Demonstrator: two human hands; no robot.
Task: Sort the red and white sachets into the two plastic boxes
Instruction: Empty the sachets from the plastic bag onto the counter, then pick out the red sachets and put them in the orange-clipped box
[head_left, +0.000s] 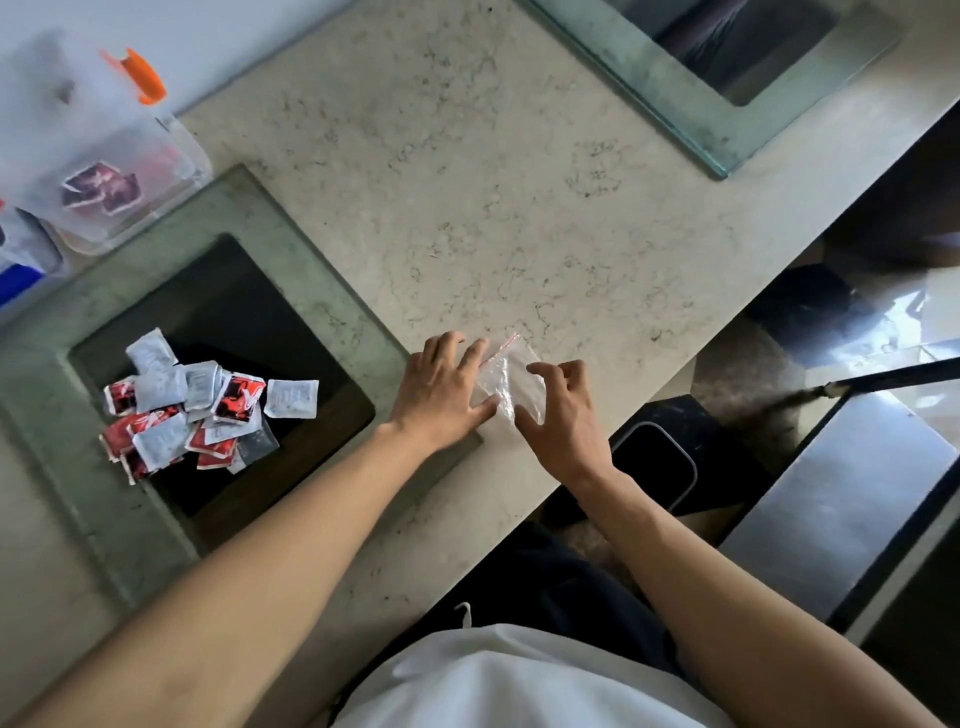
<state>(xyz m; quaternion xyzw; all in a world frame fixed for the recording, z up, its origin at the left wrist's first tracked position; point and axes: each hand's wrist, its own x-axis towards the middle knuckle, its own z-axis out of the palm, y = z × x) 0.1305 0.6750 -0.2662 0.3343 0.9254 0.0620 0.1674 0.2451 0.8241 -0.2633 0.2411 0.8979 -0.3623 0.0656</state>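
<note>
Clear plastic makes up the near box (111, 171) at the far left of the pale stone worktop (467, 182), and a few dark red sachets lie on its bottom; a second box (23, 249) beside it is cut off by the edge, its contents unclear. The mixed pile of red and white sachets (200, 408) sits loose on a dark glass inset (not in either box). Both hands rest on an empty clear zip bag (511, 384) near the worktop's edge, the left hand (441, 400) flat with fingers spread, the right hand (563, 415) pinching it with curled fingertips.
</note>
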